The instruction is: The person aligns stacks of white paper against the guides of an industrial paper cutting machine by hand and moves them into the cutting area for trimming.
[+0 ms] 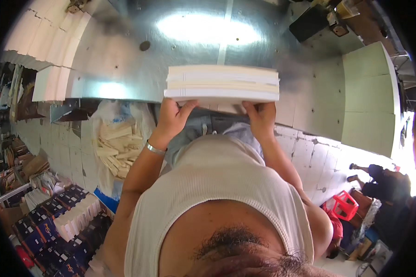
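A thick stack of paper (222, 84), white and cream in layers, is held between my two hands at the near edge of a metal work table (189, 57). My left hand (173, 117) grips the stack's left near corner, its thumb pressed along the near side. At the right near corner my right hand (262, 119) holds on in the same way. The fingers of both hands are partly hidden beneath or behind the stack. A metal bracelet (156, 148) circles my left wrist.
Tall paper stacks (51, 37) stand at the far left, and pale green blocks (370, 99) line the table's right side. A clear bag of paper offcuts (120, 147) lies below left. Dark blue printed stacks (46, 226) fill the lower left. A red plastic stool (344, 205) and people are at right.
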### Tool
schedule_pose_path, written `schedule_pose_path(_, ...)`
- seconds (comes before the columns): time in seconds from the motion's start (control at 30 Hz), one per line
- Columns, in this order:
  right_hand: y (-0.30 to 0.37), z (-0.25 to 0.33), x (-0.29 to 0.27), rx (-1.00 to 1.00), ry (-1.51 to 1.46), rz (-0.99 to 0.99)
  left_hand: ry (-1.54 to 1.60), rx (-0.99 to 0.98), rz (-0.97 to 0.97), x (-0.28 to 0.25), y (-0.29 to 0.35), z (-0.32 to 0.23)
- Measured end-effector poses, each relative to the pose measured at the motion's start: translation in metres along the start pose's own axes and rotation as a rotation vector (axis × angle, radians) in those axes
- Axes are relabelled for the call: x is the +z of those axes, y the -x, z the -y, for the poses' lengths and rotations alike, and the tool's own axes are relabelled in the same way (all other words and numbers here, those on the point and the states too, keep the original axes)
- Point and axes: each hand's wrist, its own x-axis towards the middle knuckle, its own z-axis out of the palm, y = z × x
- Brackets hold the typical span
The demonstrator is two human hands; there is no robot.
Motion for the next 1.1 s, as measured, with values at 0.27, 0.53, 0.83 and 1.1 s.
schedule_pose_path(0.27,-0.038,0.01,-0.025,0.123,0.47,0.23,-0.466,0.406,0.119,-0.01,-0.034,-0.036)
schedule_pose_path(0.53,-0.052,0.0,-0.034,-0.503,0.622,0.2,-0.663,0.614,0.115,-0.017,-0.043,-0.01)
schedule_pose_path(0.83,-0.043,0.03,-0.027,-0.212,0.543,0.309,-0.507,0.195,0.166,-0.016,-0.02,-0.036)
schedule_pose_path(1.1,-0.03,0.029,-0.024,-0.26,0.631,0.235,-0.611,0.35,0.183,-0.021,-0.021,-0.017)
